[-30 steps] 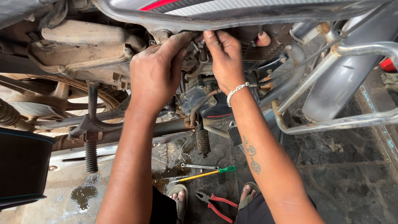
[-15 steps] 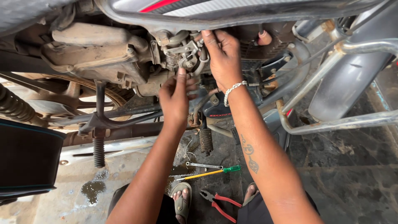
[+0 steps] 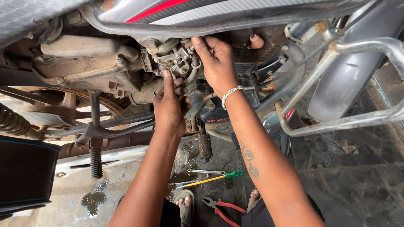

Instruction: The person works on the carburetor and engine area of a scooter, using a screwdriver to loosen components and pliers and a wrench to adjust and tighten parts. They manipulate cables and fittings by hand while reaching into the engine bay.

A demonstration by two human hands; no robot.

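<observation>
A motorcycle lies close in front of me with its grimy metal carburetor (image 3: pixel 176 59) exposed under the frame tube (image 3: pixel 126 27). My left hand (image 3: pixel 170 105) reaches up from below. Its index finger is pressed against the carburetor's side and its other fingers are curled around the lower part. My right hand (image 3: pixel 216 63), with a beaded bracelet on the wrist, comes in from the right and pinches the fittings at the carburetor's top. The engine casing (image 3: pixel 84 69) sits to the left of both hands.
On the ground below lie a green-handled screwdriver (image 3: pixel 214 178), a small spanner (image 3: pixel 206 171) and red-handled pliers (image 3: pixel 225 208), near my sandalled foot (image 3: pixel 184 206). A chrome guard bar (image 3: pixel 336 122) curves at the right. There is a rubber-tipped lever (image 3: pixel 96 162) and a black box (image 3: pixel 25 176) at the left.
My left hand has come down from the top of the engine to the carburetor's side and underside. My right hand stays at the carburetor's top.
</observation>
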